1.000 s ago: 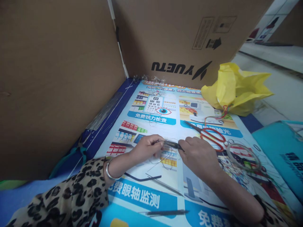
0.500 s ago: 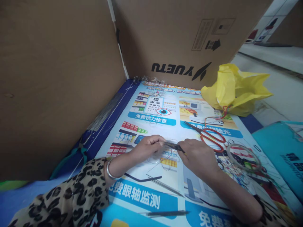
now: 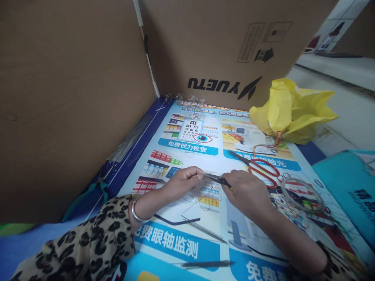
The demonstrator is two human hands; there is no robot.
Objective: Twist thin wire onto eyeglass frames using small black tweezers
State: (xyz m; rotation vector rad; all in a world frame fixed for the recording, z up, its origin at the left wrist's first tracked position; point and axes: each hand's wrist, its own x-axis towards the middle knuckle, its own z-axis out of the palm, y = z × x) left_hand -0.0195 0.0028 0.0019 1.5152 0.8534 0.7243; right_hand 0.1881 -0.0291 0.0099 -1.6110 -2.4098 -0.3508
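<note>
Near the middle of the printed sheet, my left hand point(image 3: 182, 184) pinches thin wire between thumb and fingertips. My right hand point(image 3: 249, 193) is wrapped around dark long-nosed pliers point(image 3: 217, 178), whose handles are mostly hidden in the palm. The plier tips point left and meet the wire right at the left fingertips; their exact grip is too small to make out. Loose loops of fine wire point(image 3: 209, 201) hang just below the tips. To the right of my right hand lie scissors point(image 3: 265, 162) with red-orange handles and a clear ring-shaped coil point(image 3: 303, 197).
Cardboard panels point(image 3: 205, 47) stand at the back and left. Teal-handled pliers point(image 3: 88, 195) and a bundle of straight wires point(image 3: 129, 142) lie left. Cut wire lengths point(image 3: 208, 264) lie in front. At right are a yellow bag point(image 3: 290, 113) and a teal pouch point(image 3: 345, 187).
My right hand has turned slightly and shifted a little to the right with the pliers. My left hand stays almost in place.
</note>
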